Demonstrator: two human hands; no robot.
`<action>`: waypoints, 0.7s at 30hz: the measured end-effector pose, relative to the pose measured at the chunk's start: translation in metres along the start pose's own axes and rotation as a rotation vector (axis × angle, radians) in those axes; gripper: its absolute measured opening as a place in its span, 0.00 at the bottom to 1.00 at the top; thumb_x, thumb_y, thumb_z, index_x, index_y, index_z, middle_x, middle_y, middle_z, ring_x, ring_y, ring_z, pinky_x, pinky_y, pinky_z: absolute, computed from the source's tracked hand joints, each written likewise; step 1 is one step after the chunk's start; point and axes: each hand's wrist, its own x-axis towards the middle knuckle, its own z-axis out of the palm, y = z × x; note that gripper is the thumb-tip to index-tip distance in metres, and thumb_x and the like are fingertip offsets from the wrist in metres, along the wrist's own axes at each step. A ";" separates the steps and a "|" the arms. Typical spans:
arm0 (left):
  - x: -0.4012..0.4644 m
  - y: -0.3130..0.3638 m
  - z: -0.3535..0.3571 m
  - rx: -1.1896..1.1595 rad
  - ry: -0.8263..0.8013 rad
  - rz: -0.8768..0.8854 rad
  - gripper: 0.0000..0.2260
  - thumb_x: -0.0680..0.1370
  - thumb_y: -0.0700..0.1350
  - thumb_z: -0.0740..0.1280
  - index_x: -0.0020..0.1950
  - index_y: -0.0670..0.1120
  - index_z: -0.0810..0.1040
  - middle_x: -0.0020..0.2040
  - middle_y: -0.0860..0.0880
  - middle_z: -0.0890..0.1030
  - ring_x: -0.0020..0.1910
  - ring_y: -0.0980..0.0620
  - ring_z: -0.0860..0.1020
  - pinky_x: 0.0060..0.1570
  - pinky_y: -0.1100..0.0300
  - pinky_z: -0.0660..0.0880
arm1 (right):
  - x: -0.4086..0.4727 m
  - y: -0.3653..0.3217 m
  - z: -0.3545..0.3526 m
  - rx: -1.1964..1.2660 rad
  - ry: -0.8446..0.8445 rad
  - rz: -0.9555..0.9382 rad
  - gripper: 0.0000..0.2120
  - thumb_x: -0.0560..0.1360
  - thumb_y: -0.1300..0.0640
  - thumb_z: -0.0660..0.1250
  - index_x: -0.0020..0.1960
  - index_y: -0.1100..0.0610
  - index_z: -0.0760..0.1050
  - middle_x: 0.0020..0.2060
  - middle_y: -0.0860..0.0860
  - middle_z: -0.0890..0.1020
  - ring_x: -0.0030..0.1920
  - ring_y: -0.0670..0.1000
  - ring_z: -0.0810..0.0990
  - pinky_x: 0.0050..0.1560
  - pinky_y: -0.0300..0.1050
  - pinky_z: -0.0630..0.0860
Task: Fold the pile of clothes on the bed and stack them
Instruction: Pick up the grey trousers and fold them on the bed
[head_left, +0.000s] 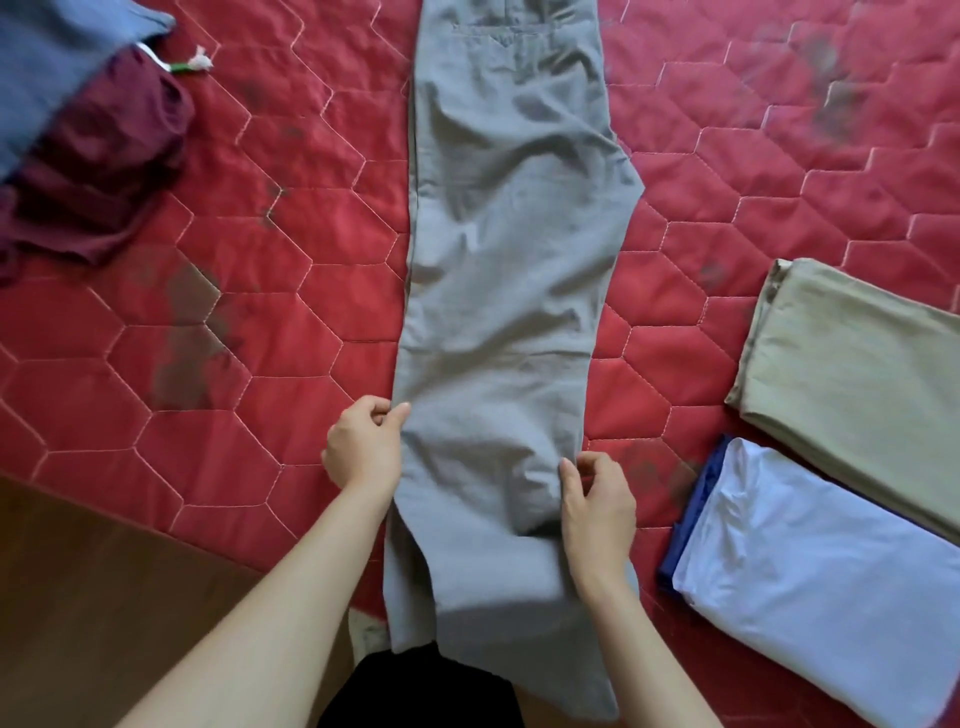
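A red quilted bed (218, 291) fills the view, w/ a pair of grey trousers (509, 270) laid lengthwise down its middle, legs stacked one on the other, waistband & back pocket at the far end, hems hanging off the near edge toward the person. To the right, near the bed's edge, sit two folded items: an olive-tan garment (862, 374) and, touching its near side, a white garment (826, 587) w/ a blue edge showing at its left. At far left lies the unfolded pile: a maroon garment (98, 171) partly under a blue-grey one (47, 67). Both hands work the lower legs: the left hand (363, 447) pinches the trousers' left edge between thumb & curled fingers, the right hand (597, 499) pinches the right edge the same way, slightly nearer the hems. The cloth looks like light woven cotton, soft & limp, creasing easily, so it will prob. sag if lifted by one point; holding both side edges at equal height, approx. where the hands are, should keep the legs aligned for folding hems up toward the waist. Judged by the layout, two items are done, this one is mid-fold, at least two remain.
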 end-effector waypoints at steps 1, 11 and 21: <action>0.002 -0.002 0.004 0.007 0.007 0.013 0.06 0.76 0.49 0.70 0.47 0.47 0.80 0.47 0.48 0.80 0.52 0.42 0.77 0.52 0.51 0.72 | 0.000 0.000 0.002 -0.026 -0.004 0.015 0.06 0.78 0.54 0.66 0.50 0.57 0.77 0.44 0.50 0.78 0.45 0.52 0.77 0.41 0.46 0.67; 0.003 -0.001 0.002 0.092 -0.066 0.092 0.08 0.79 0.49 0.65 0.46 0.45 0.78 0.46 0.46 0.79 0.50 0.41 0.75 0.41 0.56 0.65 | 0.014 -0.015 0.012 0.012 0.003 0.101 0.11 0.74 0.55 0.71 0.55 0.57 0.81 0.56 0.52 0.74 0.57 0.55 0.73 0.51 0.40 0.63; -0.002 0.007 -0.017 -0.237 -0.294 0.240 0.13 0.73 0.55 0.70 0.39 0.45 0.82 0.33 0.52 0.82 0.37 0.46 0.78 0.39 0.54 0.73 | 0.015 -0.036 -0.024 0.199 0.074 -0.038 0.12 0.73 0.53 0.73 0.37 0.60 0.78 0.33 0.52 0.80 0.37 0.52 0.77 0.41 0.48 0.70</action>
